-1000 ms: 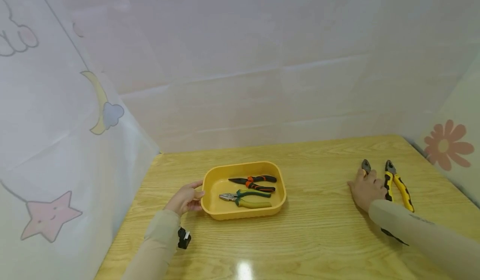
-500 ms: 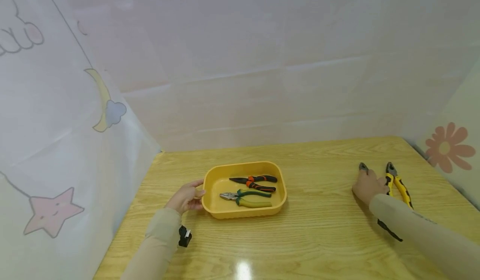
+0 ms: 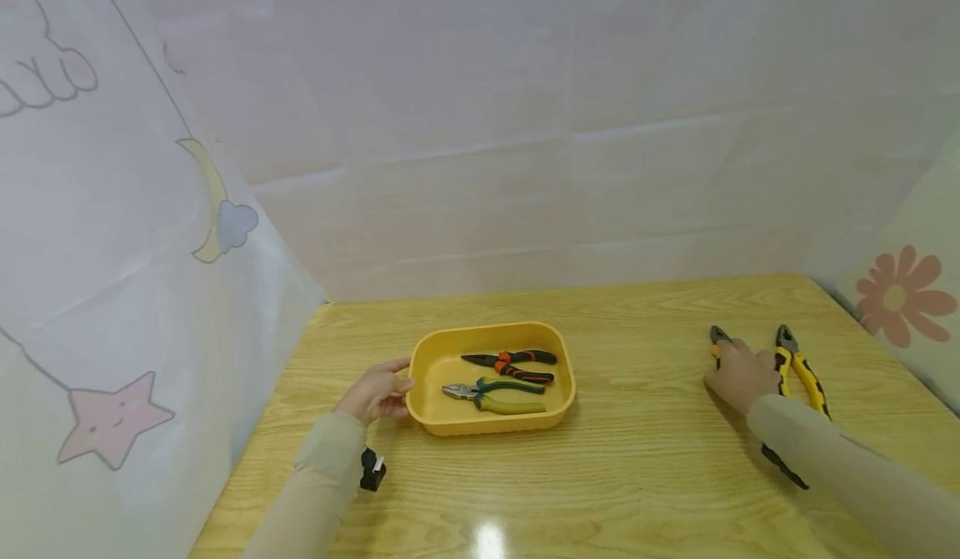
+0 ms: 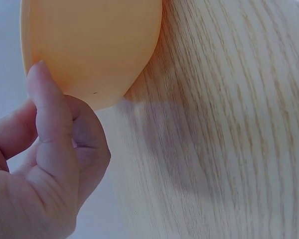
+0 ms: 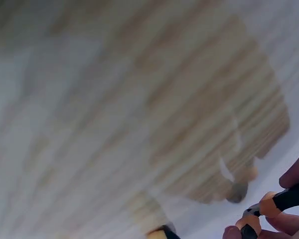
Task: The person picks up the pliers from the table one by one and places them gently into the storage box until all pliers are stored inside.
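Observation:
My left hand [image 3: 375, 392] holds the left end of a yellow plastic tray [image 3: 491, 428], thumb and fingers at its rim. Inside lie long-nose pliers [image 3: 517, 366] with black-and-orange handles and combination pliers [image 3: 495, 396] with green-and-yellow handles. Over at the right, my right hand [image 3: 738, 376] grips a pair of yellow-and-black pliers [image 3: 717, 336]; their dark head pokes out past the fingers while most of the handles are hidden. The right wrist view catches these pliers [image 5: 289, 199] between thumb and fingers at its lower right edge.
Another pair of yellow-and-black pliers [image 3: 806, 380] lies just right of my right hand, partly behind the sleeve. A wooden table [image 3: 600, 476] carries everything, with a pale sheet [image 3: 562, 167] hanging behind it. A black device [image 3: 371, 470] sits by my left wrist.
The fingers of my right hand, more spread a second ago, have curled around the pliers. The pliers' head has swung slightly left. My left hand stays at the tray.

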A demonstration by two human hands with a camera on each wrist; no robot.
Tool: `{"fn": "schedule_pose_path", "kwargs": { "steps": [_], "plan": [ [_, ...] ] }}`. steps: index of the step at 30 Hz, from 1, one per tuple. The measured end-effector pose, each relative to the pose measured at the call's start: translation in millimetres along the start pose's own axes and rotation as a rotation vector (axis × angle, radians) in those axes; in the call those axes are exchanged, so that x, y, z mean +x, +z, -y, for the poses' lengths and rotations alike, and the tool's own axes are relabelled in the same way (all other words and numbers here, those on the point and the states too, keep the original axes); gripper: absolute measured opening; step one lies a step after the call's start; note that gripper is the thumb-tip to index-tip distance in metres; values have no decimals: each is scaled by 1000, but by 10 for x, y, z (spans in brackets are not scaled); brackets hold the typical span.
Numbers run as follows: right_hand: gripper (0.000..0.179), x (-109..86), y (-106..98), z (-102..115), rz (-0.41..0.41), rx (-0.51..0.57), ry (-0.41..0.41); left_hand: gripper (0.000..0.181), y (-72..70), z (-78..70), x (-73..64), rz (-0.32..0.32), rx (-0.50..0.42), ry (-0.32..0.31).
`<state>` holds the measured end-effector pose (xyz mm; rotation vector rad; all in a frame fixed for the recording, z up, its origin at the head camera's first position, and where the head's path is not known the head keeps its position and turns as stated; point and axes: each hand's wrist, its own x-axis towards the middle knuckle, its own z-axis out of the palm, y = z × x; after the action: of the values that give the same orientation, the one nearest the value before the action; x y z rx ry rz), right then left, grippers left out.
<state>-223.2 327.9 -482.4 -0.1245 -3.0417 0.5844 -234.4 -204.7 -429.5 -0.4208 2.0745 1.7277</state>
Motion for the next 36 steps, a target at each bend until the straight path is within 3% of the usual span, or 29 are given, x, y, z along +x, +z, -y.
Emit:
{"fn": "schedule_pose_path", "kwargs": {
  "steps": [9,19,36],
  "plan": [
    [47,-73,-105,159,-194,-42,-229,52,-4,0,-2,3,2,-13],
    [45,-280,-317,457,-210,-53,-297,52,5,-10,4,-3,-5,-11],
    [51,-486,-547,918,-109,-33,-287,51,-1,-10,-26,2,10,-1]
  ]
}}
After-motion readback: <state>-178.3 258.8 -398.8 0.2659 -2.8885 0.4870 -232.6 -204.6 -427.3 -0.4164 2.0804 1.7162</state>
